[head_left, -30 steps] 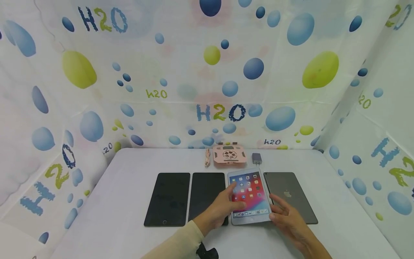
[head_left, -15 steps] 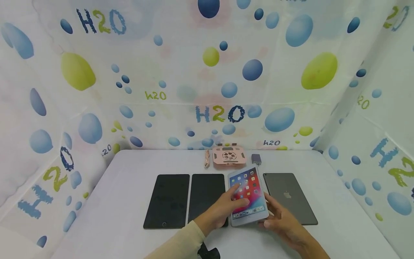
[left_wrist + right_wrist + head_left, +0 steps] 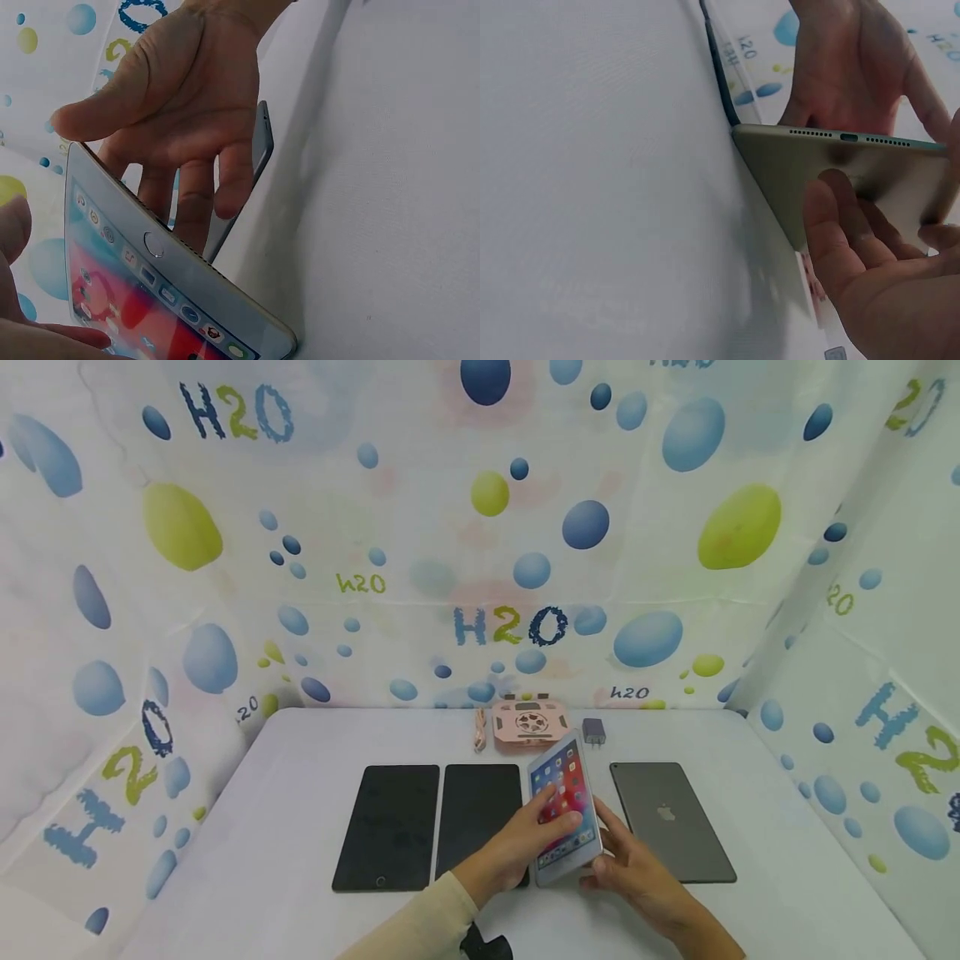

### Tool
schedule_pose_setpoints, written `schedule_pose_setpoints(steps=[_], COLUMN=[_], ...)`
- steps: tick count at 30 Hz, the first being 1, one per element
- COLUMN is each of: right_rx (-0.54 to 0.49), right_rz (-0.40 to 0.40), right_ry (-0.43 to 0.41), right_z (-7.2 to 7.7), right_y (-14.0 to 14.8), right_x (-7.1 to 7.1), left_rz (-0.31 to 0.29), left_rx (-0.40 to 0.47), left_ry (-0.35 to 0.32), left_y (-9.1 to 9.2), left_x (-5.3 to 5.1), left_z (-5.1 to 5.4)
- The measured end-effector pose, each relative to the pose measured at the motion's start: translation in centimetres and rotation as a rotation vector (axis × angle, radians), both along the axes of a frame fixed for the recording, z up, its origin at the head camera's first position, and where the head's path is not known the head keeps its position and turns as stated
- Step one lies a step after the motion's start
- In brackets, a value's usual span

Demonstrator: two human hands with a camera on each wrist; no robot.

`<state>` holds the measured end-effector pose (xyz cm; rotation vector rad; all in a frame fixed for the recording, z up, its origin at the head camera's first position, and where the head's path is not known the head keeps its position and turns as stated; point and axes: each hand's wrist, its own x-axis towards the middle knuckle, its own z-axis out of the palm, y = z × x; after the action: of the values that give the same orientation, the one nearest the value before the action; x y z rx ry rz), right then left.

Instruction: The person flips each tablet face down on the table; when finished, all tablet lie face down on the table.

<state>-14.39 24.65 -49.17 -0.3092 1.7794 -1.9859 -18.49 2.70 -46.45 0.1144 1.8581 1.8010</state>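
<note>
A white tablet point(image 3: 572, 777) with its screen lit leans on its left long edge, the right edge raised off the table. My right hand point(image 3: 630, 872) holds that raised edge; in the right wrist view its fingers point(image 3: 832, 232) lie against the pale gold back, and the left wrist view has the thumb on the rim. Over the screen lies my left hand point(image 3: 510, 843), fingers and thumb extended; firm contact is hard to tell. Partly under the left forearm is a black tablet point(image 3: 476, 802). A grey tablet point(image 3: 671, 827), back up, is right of my right hand.
Another black tablet point(image 3: 390, 827) lies flat at the left. Behind the row stand a pink case-like box point(image 3: 531, 724), a bundled cable point(image 3: 480, 731) and a dark plug charger point(image 3: 593, 732). A patterned curtain point(image 3: 420, 527) borders the white table point(image 3: 262, 827).
The white tablet has tilted from nearly flat to steeply raised on its right side. My right hand has moved left and its fingers have slid behind the tablet.
</note>
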Motion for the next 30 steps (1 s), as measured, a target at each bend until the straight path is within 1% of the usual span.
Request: schedule_pose_setpoints(steps=[6,10,14,16,21,24,27,30], right_rx=[0.022,0.046,0.075,0.079,0.115,0.145,0.168,0.208], right_rz=[-0.009,-0.018,-0.02,-0.013,-0.015,-0.029,-0.042,-0.06], right_ry=[0.049,0.048,0.046,0.049,0.089,0.133,0.171,0.187], right_z=[0.3,0.7,0.8,0.4,-0.5,-0.4,-0.1,0.3], right_y=[-0.9,-1.7,-2.3,-2.6,-3.2,-3.3,-3.4,-3.4], right_x=[-0.4,-0.4,-0.4,-0.5,-0.5,-0.3,-0.2,0.0], left_rz=[0.021,0.02,0.003,-0.004,-0.019,-0.038,-0.064,-0.086], left_rx=[0.014,0.04,0.051,0.053,0.051,0.052,0.062,0.086], left_ry=[0.007,0.016,0.024,0.029,0.037,0.046,0.06,0.067], left_y=[0.0,0.0,0.0,0.0,-0.1,-0.3,-0.5,-0.7], left_x=[0.1,0.0,0.1,0.1,0.0,-0.1,-0.2,-0.4], left_z=[0.1,0.1,0.1,0.1,-0.1,-0.1,-0.1,0.1])
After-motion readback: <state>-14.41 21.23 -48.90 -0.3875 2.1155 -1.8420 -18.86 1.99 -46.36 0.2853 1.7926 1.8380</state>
